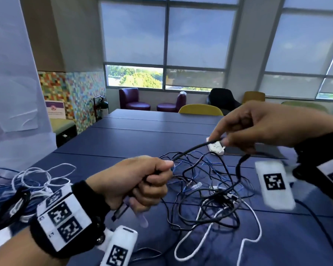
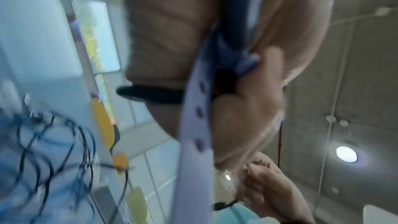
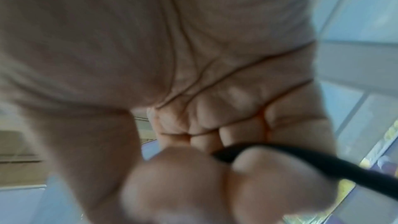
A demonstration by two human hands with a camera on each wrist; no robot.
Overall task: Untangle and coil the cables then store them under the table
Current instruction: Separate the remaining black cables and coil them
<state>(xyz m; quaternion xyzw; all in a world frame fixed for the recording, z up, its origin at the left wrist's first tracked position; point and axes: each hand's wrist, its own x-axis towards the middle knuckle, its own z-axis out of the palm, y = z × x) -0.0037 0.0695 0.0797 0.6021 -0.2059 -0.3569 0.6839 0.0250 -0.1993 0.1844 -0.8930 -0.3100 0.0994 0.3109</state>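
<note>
Black cable (image 1: 190, 149) stretched between both hands above table (image 1: 135, 139), mid-frame in head view. Long axis diagonal: low at lower left, rising toward upper right. Plug end pointing down and left out of the bottom of left hand (image 1: 136, 181), toward lower frame edge.

Left hand fisted around the cable, fingers curled tight. In left wrist view, fist also wrapped over a blurred pale strap (image 2: 193, 125); detail too smeared to read further.

Right hand (image 1: 261, 125) pinching the cable between thumb and fingertips, right of centre. Right wrist view confirms: cable (image 3: 301, 163) passing under curled fingers (image 3: 215, 125), running off to lower right.

Beyond the right-hand pinch, cable dropping down into tangle (image 1: 210, 189) of black, blue and white leads lying on table, centre to lower right of frame. White loop (image 1: 248, 233) trailing toward the near edge.

Second heap (image 1: 27, 185) of white and blue leads at far left edge, well apart from the tangle. Power strip (image 1: 215, 147) on table just beyond the tangle, partly behind right hand.

Open tabletop beyond the tangle, upper middle of frame, up to yellow chair (image 1: 200, 109) at far edge. Near edge crowded by tangle and wrists.
</note>
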